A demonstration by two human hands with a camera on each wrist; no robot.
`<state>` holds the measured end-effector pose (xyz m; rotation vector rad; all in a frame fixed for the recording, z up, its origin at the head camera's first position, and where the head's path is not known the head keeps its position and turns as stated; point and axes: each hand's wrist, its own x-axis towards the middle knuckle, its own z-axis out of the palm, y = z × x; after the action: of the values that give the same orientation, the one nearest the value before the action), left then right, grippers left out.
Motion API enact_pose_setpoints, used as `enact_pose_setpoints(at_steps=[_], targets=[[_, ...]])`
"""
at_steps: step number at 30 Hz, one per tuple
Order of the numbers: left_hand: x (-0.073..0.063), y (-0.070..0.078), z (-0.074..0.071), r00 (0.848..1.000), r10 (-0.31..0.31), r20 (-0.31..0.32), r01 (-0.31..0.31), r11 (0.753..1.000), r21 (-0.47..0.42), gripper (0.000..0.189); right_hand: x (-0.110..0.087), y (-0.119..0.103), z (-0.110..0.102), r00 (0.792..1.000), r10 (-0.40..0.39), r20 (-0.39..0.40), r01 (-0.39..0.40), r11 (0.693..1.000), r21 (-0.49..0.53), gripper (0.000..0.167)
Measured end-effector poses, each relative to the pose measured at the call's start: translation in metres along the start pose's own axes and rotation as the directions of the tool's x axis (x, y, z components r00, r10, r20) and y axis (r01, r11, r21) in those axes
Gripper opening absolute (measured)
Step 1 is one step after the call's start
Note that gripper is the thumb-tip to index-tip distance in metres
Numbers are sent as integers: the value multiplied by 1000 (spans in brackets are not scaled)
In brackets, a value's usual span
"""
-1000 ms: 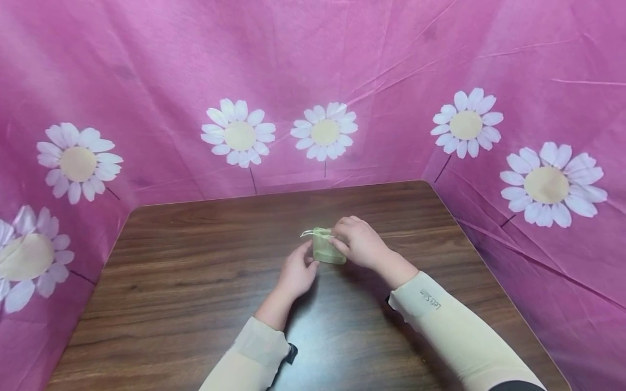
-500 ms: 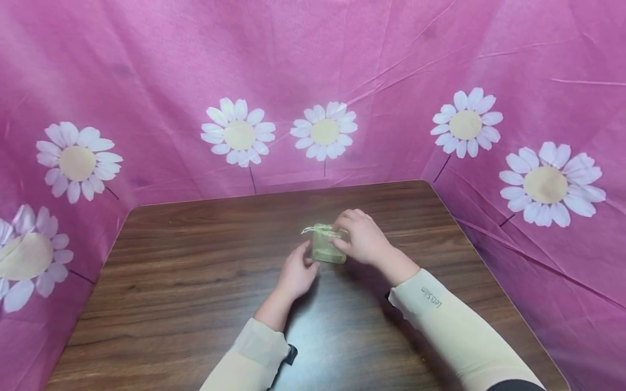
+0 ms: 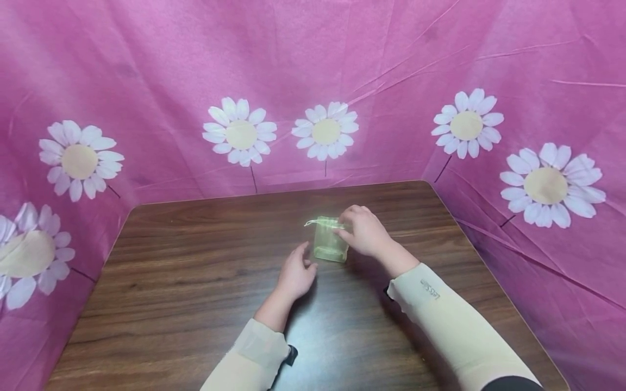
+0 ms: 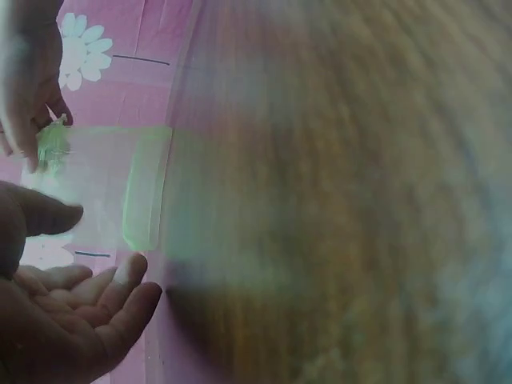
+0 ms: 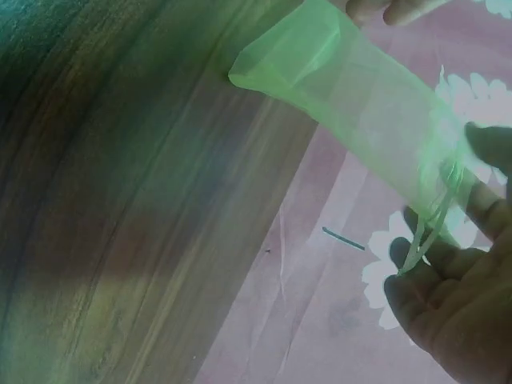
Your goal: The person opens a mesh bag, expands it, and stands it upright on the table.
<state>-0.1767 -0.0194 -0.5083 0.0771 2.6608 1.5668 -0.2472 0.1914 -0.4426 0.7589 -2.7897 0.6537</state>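
A sheer light-green drawstring pouch [image 3: 326, 241] stands upright near the middle of the table, with white cords at its top. My right hand [image 3: 365, 232] pinches the upper right part of the pouch. In the right wrist view, the fingers and thumb of that hand [image 5: 460, 292] are at the gathered top, by the cords [image 5: 424, 240]. Just left of the pouch is my left hand [image 3: 295, 274], its fingers loosely bent and holding nothing. The left wrist view shows a small gap between this hand [image 4: 72, 320] and the see-through pouch [image 4: 144, 192].
The dark wood-grain table [image 3: 195, 282] has rounded far corners. Pink cloth [image 3: 161, 65] printed with white daisies [image 3: 239, 134] hangs behind it and at both sides.
My right hand has moved slightly up and away, and the top of the pouch has risen with it, so the pouch looks taller. The left hand has barely moved.
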Motion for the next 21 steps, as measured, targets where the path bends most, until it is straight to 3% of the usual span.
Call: enact_pose_setpoints(at_steps=[3, 5, 8, 10, 14, 17, 21], targets=[[-1, -1, 0, 999, -10, -34, 10, 1000, -6, 53, -2, -1, -4, 1000, -2, 17, 2, 999, 38, 23], [0, -2, 0, 997, -26, -72, 23, 999, -44, 45, -3, -4, -10, 1000, 3, -3, -3, 991, 132, 18], [3, -1, 0, 993, -43, -112, 26, 988, -151, 35, -4, -11, -22, 998, 41, -55, -21, 943, 331, 9], [5, 1, 1, 994, -54, -97, 27, 964, -265, 32, -5, -15, -29, 994, 79, -81, -34, 892, 451, 6], [7, 5, 3, 997, -82, 12, 78, 879, -471, 31, -6, -20, -37, 988, 129, -89, -54, 815, 577, 7], [7, 8, 6, 993, -97, 69, 119, 831, -543, 31, -8, -21, -38, 986, 137, -95, -52, 797, 602, 7], [7, 12, 10, 992, -81, 96, 122, 801, -586, 30, -10, -22, -37, 985, 140, -98, -51, 788, 614, 7]])
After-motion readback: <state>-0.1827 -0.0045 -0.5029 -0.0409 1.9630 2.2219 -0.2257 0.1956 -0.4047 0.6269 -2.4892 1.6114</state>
